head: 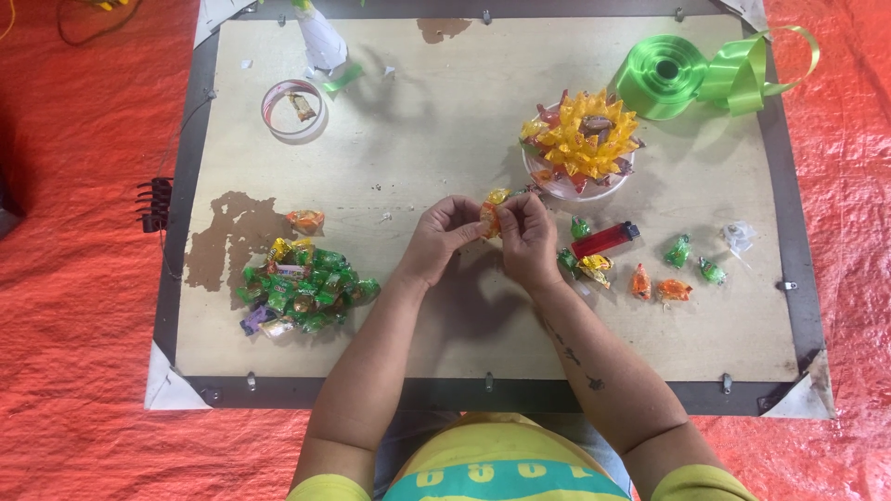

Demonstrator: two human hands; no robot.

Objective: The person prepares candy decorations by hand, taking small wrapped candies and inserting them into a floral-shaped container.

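My left hand (438, 237) and my right hand (529, 237) meet over the middle of a beige board (418, 334). Together they pinch one yellow-orange wrapped candy (492, 211) between the fingertips. Just beyond the hands stands a round flower-like cluster of yellow and orange candies (583, 139) on a clear dish. A pile of mostly green wrapped candies (302, 288) lies to the left of my left forearm. Loose candies, green and orange (659, 283), lie to the right of my right hand, beside a red lighter (605, 238).
A roll of green ribbon (664, 74) sits at the board's far right corner. A clear tape roll (293, 109) and a white paper cone (322, 39) lie at the far left. A single orange candy (305, 221) lies apart. Red tarp (74, 278) surrounds the board.
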